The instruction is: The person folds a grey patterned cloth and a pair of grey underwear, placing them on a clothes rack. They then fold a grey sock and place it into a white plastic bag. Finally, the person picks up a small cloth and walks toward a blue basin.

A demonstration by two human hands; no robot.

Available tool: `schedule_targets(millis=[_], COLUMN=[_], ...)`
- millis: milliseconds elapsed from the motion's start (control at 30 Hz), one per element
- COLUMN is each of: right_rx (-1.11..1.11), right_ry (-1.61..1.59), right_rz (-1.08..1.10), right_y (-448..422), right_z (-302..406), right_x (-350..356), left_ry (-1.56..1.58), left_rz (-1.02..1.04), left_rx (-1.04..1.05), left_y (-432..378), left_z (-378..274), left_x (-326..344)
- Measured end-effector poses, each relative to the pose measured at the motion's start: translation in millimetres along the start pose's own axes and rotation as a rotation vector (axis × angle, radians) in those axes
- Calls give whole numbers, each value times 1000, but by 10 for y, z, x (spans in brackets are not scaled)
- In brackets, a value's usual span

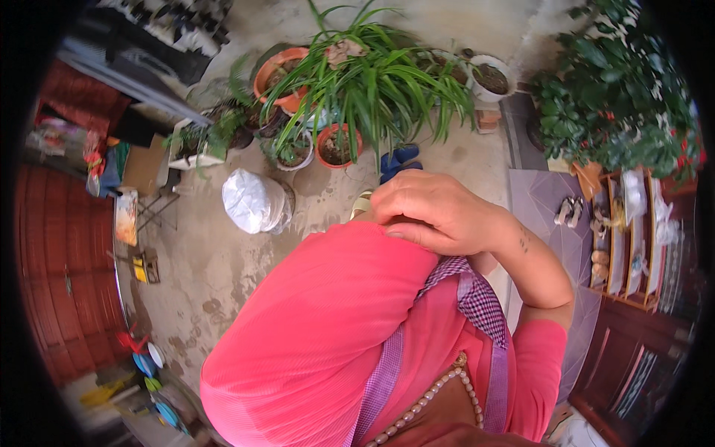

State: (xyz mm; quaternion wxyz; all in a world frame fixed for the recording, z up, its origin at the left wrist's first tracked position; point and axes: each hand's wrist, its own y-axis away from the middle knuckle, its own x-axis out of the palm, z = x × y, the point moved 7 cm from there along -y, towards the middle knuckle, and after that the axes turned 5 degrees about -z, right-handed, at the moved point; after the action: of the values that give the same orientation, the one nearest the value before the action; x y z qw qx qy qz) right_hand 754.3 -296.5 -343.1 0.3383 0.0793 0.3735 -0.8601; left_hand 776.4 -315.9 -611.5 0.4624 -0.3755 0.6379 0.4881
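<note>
My right hand (435, 209) reaches across my front, its fingers and thumb closed on the cuff of the pink left sleeve (318, 290). The sleeved left arm is bent in front of my chest. My left hand is hidden behind the right hand and wrist; a small patch of skin below the wrist may belong to it. A purple checked apron (485, 307) with straps lies over my pink top, and a string of pearl-like beads (416, 409) hangs at my neck. Part of a light sandal (361, 204) shows beyond the sleeve.
Potted plants, including a large spider plant (363, 84), stand along the wall. Blue slippers (399, 159) and a white plastic-covered bundle (254, 201) are on the concrete floor (190, 268). A shoe rack (628, 240) stands right; a low folding stool (146, 268) is left.
</note>
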Motion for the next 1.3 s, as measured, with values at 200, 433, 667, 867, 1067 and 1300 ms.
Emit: schedule_targets(millis=[200,433,667,867,1067,1300], right_rx=[-130,-188,-195,-263,-465,-624], right_ry=[35,74,-294,-150,-360,-518], right_rz=[162,387,389,627,515,740], right_y=[-263,-613,-1127,-1394,-1707,-1763], right_z=[-60,-273,-460,-608,-462,-300], right_x=[170,481,1022,1255,1738,1915], left_ry=[104,184,249,262,296,310], left_rz=[-43,-91,-137,-172,-210,-271], left_rx=[-164,-335,-447,-549,-620,-807], left_y=[370,827,1306,1749,1954,2148], left_z=[24,-17,-14,116,5,7], left_x=[54,207,349,473,499,510])
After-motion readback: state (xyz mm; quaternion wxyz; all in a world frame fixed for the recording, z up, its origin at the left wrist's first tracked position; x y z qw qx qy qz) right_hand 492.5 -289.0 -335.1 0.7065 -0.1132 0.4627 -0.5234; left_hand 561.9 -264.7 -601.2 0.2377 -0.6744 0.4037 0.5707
